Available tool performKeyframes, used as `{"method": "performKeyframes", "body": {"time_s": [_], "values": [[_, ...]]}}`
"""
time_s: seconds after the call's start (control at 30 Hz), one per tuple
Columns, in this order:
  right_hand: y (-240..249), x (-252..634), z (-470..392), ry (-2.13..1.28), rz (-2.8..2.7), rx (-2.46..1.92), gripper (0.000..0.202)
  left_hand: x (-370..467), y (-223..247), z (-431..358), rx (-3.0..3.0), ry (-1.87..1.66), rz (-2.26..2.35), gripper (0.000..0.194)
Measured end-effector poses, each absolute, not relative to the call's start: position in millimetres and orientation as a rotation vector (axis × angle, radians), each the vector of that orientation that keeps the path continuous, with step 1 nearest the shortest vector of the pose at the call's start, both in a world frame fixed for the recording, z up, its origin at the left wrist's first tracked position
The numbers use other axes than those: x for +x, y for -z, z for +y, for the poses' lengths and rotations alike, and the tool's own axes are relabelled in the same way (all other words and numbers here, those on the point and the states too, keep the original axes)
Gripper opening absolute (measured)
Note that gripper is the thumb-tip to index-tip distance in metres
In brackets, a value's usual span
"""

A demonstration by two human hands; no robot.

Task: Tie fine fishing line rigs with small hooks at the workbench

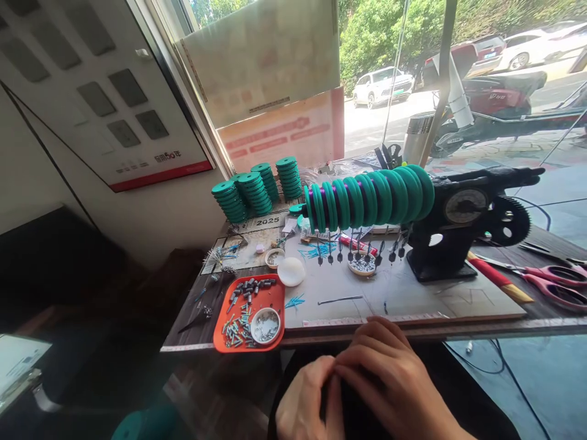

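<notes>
My left hand (pixel 308 400) and my right hand (pixel 389 373) meet over my lap, just below the table's front edge. Both have curled fingers pressed together at the tips; anything between them is too small or hidden to make out. Beyond them on the board (pixel 339 308) lie a thin dark rod (pixel 340 300) and a small dark piece (pixel 386 307). Left of these is an orange tray (pixel 219 324) with metal parts and a white dish (pixel 265 325) of tiny pieces. Green spools (pixel 371 195) sit in a row on a black winding machine (pixel 444 244), with small dark weights (pixel 350 256) hanging below.
Stacks of green spools (pixel 250 192) stand at the back left. A white lid (pixel 291 271), a dish of beads (pixel 362 264) and blue strands (pixel 295 301) lie on the table. Pink-handled scissors (pixel 557 284) rest at the right. Black cables (pixel 502 360) hang below the edge.
</notes>
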State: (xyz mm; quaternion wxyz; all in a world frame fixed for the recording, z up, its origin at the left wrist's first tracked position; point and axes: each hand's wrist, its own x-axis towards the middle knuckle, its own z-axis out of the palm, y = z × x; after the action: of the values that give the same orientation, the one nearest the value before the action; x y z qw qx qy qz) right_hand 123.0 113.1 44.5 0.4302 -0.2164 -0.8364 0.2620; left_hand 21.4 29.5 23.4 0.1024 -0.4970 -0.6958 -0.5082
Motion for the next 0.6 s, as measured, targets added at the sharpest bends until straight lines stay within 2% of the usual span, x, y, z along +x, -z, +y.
{"method": "performKeyframes", "body": {"time_s": [0.27,0.4,0.6], "values": [[-52,107,139,-0.689,-2.206,-0.777,0.017,14,-2,40,-1.693,1.423,-2.000,0.029],[-55,97,150,-0.689,-2.326,-0.847,0.017,8,11,33,-1.737,1.251,-2.094,0.029],[-50,91,148,-0.668,-2.367,-0.875,0.017,0,25,30,-1.762,0.933,-2.242,0.051]]}}
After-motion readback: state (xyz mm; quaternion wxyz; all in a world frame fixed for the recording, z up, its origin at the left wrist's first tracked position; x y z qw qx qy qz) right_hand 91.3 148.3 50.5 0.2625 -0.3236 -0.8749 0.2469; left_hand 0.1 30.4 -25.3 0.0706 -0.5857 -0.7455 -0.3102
